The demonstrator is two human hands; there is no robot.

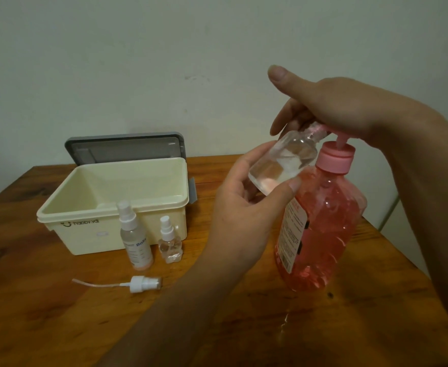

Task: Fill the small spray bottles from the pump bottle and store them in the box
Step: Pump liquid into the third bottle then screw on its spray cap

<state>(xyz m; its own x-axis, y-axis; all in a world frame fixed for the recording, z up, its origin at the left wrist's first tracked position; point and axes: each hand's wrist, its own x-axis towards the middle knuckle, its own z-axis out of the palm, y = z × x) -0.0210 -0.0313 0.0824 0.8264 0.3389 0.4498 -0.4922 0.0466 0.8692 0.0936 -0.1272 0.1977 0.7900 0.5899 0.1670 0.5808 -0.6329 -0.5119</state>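
The left hand [244, 207] gripped a small clear bottle [283, 162], thumb and fingers curled round its base, tilting it so its neck met the spout of the pink pump bottle [323, 226] standing on the wooden table [45, 300]. The right hand [331, 104] lay over the pump head, fingers fairly straight, thumb stuck out to the side. Well to the left sat the cream box [85, 234], open, its grey lid [124, 149] propped upright behind it. In front of the box stood two capped spray bottles, a taller one [135, 239] and a shorter one [169, 242], and nearer me a loose spray head [144, 284] lay on its side, tube trailing left
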